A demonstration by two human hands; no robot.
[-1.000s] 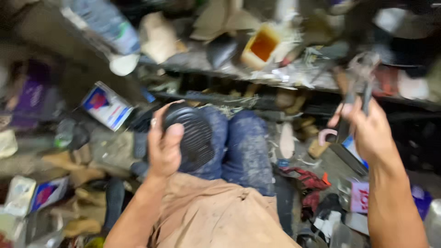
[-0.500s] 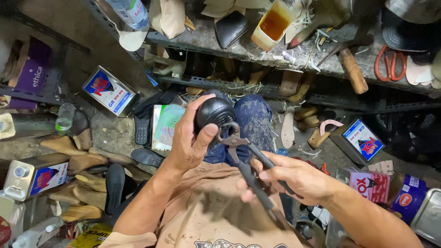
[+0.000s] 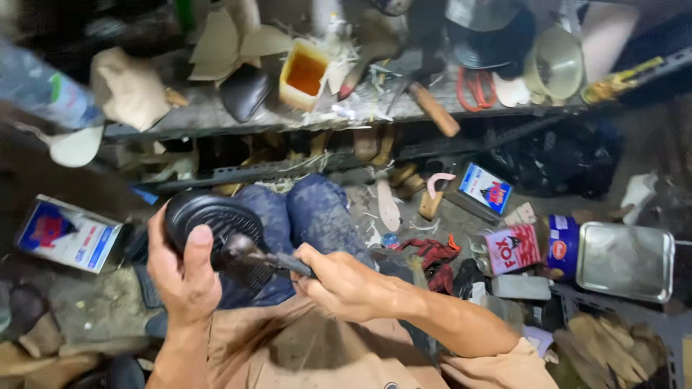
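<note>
Black shoe sole (image 3: 205, 220) gripped by left hand (image 3: 180, 277), thumb pressed on ribbed face, held over lap above blue-trousered knees (image 3: 303, 216). Pliers (image 3: 263, 261) clasped in closed right hand (image 3: 346, 284), tool head laid against sole's lower edge. Yellow tub (image 3: 304, 72) and red scissors (image 3: 472, 86) seen on shelf (image 3: 216, 115) beyond. Metal tin (image 3: 626, 261) seen on floor at right.

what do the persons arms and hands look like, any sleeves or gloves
Both are bare: the left hand and the right hand wear no gloves, rings or watch that I can see. Forearms are uncovered; a tan short sleeve shows at the right upper arm.
</note>
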